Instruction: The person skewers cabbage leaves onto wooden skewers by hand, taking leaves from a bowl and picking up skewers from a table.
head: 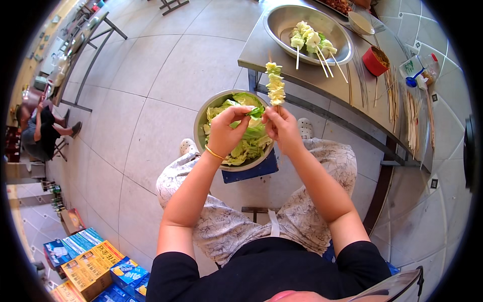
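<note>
My left hand (228, 130) pinches a green cabbage leaf piece (256, 112) between thumb and fingers, over a metal bowl (197, 130) filled with loose cabbage leaves (241, 153). Close beside it, my right hand (281, 126) grips the lower part of a thin skewer, with folded pale cabbage pieces (276, 85) threaded along it and its tip pointing away from me. The bowl rests on a blue box (251, 173) between my feet. On the metal table, a wide steel basin (271, 28) holds several cabbage skewers (312, 39), their sticks over the rim.
The metal table (302, 75) at the right bears a red container (376, 61), a pale bowl (360, 23), bundles of skewers (412, 122) and a plastic jar (412, 67). Stacked cartons (94, 264) stand at lower left. A seated person (37, 130) is at far left.
</note>
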{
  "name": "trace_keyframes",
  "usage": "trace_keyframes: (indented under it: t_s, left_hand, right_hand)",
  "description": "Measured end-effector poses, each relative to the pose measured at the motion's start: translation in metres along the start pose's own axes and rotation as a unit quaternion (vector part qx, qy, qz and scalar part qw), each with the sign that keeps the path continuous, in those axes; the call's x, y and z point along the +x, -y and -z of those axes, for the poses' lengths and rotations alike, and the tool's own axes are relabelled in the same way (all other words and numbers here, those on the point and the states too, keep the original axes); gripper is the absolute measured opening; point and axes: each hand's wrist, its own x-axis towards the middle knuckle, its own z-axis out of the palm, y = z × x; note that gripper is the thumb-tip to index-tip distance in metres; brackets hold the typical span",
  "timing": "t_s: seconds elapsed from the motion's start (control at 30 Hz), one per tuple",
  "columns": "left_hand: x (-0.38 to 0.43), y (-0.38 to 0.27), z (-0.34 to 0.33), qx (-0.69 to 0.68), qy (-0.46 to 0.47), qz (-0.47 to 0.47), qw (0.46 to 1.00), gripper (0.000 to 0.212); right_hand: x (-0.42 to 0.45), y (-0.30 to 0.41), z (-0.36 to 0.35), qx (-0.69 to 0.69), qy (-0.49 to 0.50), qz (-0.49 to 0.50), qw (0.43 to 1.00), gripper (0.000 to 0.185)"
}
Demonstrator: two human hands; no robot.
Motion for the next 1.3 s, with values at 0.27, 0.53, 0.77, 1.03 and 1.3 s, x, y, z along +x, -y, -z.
trace_keyframes:
  t_s: [0.27, 0.53, 0.77, 1.03, 1.3]
  left_hand:
    - [0.004, -0.001, 0.004, 0.096, 0.019, -0.124, 0.987, 0.018]
    - [-0.009, 0.006, -0.007, -0.223, 0.005, 0.173, 0.959, 0.017]
    - [-0.009, 0.003, -0.007, -0.245, 0.022, 0.206, 0.947, 0.016]
    - [0.019, 0.017, 0.034, -0.296, -0.137, 0.212, 0.921, 0.015]
    - [0.03, 0.027, 0.061, -0.316, -0.214, 0.2, 0.902, 0.016]
  right_hand:
    - [0.002, 0.004, 0.01, 0.054, 0.119, -0.12, 0.984, 0.017]
    - [-0.001, 0.001, 0.002, -0.097, 0.055, 0.034, 0.993, 0.014]
    - [0.001, -0.002, 0.003, -0.171, 0.028, 0.101, 0.98, 0.016]
    - [-0.013, -0.001, -0.002, -0.191, 0.117, 0.032, 0.974, 0.022]
    - [-0.024, -0.019, -0.004, -0.313, 0.215, -0.014, 0.925, 0.027]
